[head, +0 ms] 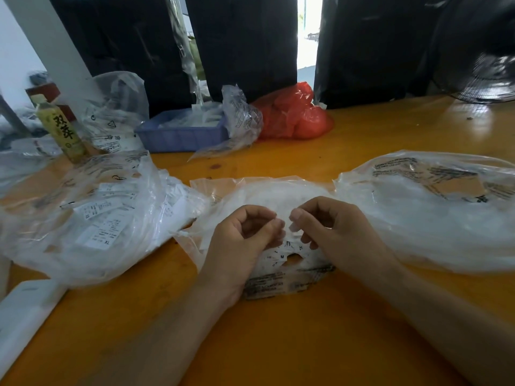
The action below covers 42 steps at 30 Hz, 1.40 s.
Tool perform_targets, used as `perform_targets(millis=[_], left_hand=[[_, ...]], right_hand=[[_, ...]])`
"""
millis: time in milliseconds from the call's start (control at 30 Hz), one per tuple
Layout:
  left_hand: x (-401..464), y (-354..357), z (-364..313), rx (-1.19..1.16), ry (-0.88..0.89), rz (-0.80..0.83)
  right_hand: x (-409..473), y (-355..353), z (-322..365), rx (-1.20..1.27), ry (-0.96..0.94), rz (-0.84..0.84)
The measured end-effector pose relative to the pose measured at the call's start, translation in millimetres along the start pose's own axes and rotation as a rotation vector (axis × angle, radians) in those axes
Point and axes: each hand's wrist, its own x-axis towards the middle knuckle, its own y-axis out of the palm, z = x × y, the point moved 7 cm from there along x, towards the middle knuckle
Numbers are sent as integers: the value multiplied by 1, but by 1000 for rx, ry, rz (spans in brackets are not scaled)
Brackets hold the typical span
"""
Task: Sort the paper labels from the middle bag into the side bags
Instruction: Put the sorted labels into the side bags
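Just below both hands' grip [287, 222] lie labels [282, 256].

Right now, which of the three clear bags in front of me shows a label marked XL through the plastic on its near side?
The left bag: an XL label shows through its near side. The right bag shows only blurry white contents.

Yellow-green labelled drink bottle [62, 129] at bench's far left edge; blue plastic tray [182, 135] and crumpled red plastic bag [296, 112] mid far edge.
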Motion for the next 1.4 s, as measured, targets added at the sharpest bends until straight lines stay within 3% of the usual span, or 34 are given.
perform_targets(millis=[200,300,367,433,533,633,733,833,967,1100,1267,1400], left_hand=[[0,0,0,11,19,5],[2,-1,0,-118,-41,-5],[2,2,1,-164,-65,54],[1,7,-1,-65,-35,120],[1,6,-3,-93,-5,70],[6,-2,-6,-366,-35,4],[8,-10,-7,-511,-71,-1],[6,-10,-4,-422,-124,-20],[1,-4,-3,-284,-158,-13],[-1,-4,0,-218,-189,-5],[1,-5,4,-279,-203,-11],[3,-5,9,-374,-200,-10]], right_hand=[[0,-2,1,-5,-7,14],[-1,3,3,-52,-13,53],[-1,0,5,-39,-15,-14],[0,-7,7,-9,-26,-100],[1,-7,6,-51,-39,-76],[2,-2,-2,-227,-34,-28],[5,-2,-1,-629,-117,-34],[5,8,-10,-876,-112,90],[2,12,-7,-933,-164,96],[3,10,1,-893,-197,43],[5,-14,-6,-326,38,-135],[7,-23,-9,-255,90,-106]])
